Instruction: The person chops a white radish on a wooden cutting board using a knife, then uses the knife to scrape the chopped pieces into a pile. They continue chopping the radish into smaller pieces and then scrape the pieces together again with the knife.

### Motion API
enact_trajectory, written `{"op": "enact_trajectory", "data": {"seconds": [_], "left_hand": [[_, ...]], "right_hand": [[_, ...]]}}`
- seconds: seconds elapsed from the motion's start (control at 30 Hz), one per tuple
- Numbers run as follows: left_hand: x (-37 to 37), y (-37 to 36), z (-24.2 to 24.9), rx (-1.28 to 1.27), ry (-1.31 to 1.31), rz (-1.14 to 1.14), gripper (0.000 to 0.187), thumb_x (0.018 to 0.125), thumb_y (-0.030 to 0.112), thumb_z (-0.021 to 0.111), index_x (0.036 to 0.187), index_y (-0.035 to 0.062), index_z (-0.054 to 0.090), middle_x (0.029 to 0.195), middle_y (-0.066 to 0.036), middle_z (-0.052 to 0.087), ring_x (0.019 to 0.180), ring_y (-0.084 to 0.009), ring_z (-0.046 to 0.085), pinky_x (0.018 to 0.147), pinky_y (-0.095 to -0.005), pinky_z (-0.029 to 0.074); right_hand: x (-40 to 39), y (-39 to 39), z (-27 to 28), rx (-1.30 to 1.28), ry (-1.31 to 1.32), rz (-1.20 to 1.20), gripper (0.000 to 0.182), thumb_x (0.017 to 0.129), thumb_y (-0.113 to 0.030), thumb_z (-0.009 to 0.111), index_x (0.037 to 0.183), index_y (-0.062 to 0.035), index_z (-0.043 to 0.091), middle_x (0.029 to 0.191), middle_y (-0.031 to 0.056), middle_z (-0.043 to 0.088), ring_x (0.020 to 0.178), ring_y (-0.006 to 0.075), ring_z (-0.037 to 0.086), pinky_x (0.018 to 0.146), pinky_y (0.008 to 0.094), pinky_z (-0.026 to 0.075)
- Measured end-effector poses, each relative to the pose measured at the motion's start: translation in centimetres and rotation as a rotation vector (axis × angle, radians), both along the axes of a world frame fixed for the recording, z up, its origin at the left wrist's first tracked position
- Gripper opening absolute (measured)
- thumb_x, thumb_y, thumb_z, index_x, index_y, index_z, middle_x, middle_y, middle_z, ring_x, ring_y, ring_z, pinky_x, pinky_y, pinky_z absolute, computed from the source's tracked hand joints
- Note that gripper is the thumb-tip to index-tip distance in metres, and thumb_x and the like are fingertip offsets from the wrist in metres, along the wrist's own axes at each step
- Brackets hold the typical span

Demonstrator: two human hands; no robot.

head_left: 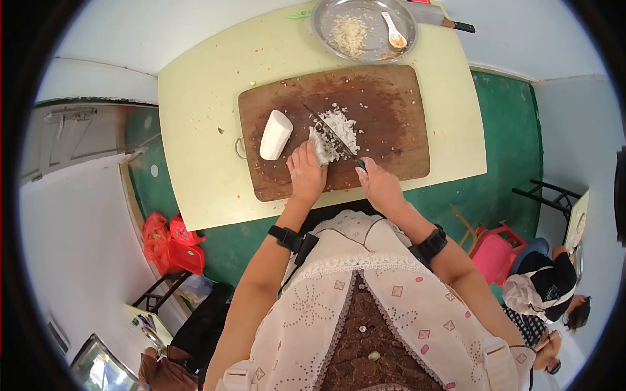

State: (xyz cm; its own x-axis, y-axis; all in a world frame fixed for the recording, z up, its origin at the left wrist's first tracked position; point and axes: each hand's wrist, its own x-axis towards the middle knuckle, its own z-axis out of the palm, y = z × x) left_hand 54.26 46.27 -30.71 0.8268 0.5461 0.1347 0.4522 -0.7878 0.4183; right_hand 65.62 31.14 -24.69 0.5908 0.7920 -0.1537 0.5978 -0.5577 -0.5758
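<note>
On a brown wooden cutting board (391,143), my right hand (379,186) is closed round the black handle of a knife (336,135). The blade slants up and to the left across a heap of chopped white pieces (340,124). My left hand (306,171) lies left of the blade, its fingers pressed together on a partly cut white piece (319,144). A thick white cylindrical piece (276,135) lies further left on the board, touched by neither hand.
Behind the board, a round metal tray (372,49) holds pale minced bits and a white spoon (393,29). A cleaver (443,19) lies beside it. Red stools (186,251) stand at left, a pink stool (492,254) at right. Other people are at lower right and lower left.
</note>
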Motion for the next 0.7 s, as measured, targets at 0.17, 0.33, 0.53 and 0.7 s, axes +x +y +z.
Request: {"op": "enact_trajectory", "data": {"seconds": [0.17,0.33,0.53,0.7], "left_hand": [[0.1,0.2,-0.3,-0.003,-0.026,-0.025,0.068,0.072,0.012,0.067,0.130,-0.0042,0.035,0.124,-0.021,0.043,0.113,-0.0376,0.040,0.096,-0.0473,0.029],[0.4,0.3,-0.3,-0.045,-0.010,0.026,0.068,0.071,0.012,0.067,0.129,-0.0035,0.035,0.123,-0.020,0.042,0.113,-0.0377,0.039,0.096,-0.0473,0.029],[0.9,0.5,0.4,-0.089,0.059,0.065,0.070,0.068,0.014,0.070,0.127,-0.0030,0.038,0.121,-0.019,0.042,0.111,-0.0367,0.039,0.094,-0.0464,0.030],[0.7,0.9,0.2,-0.104,0.065,0.045,0.070,0.067,0.014,0.070,0.127,-0.0008,0.039,0.120,-0.018,0.042,0.111,-0.0362,0.039,0.093,-0.0463,0.030]], "right_hand": [[-0.2,0.0,1.5,-0.094,-0.021,0.082,0.028,0.093,-0.029,0.047,0.106,-0.0038,0.047,0.076,0.0165,0.063,0.065,0.0351,0.062,0.055,0.0440,0.050],[-0.3,-0.4,1.0,-0.079,-0.034,0.113,0.028,0.093,-0.030,0.047,0.109,-0.0063,0.047,0.076,0.0150,0.062,0.064,0.0341,0.062,0.054,0.0433,0.050],[-0.3,-0.7,1.3,-0.185,-0.119,0.164,0.025,0.092,-0.030,0.049,0.106,-0.0093,0.047,0.069,0.0135,0.060,0.060,0.0324,0.062,0.051,0.0415,0.050],[-0.3,1.9,-1.0,-0.108,-0.113,0.145,0.025,0.092,-0.030,0.049,0.103,-0.0073,0.047,0.063,0.0131,0.059,0.058,0.0330,0.061,0.052,0.0426,0.050]]}}
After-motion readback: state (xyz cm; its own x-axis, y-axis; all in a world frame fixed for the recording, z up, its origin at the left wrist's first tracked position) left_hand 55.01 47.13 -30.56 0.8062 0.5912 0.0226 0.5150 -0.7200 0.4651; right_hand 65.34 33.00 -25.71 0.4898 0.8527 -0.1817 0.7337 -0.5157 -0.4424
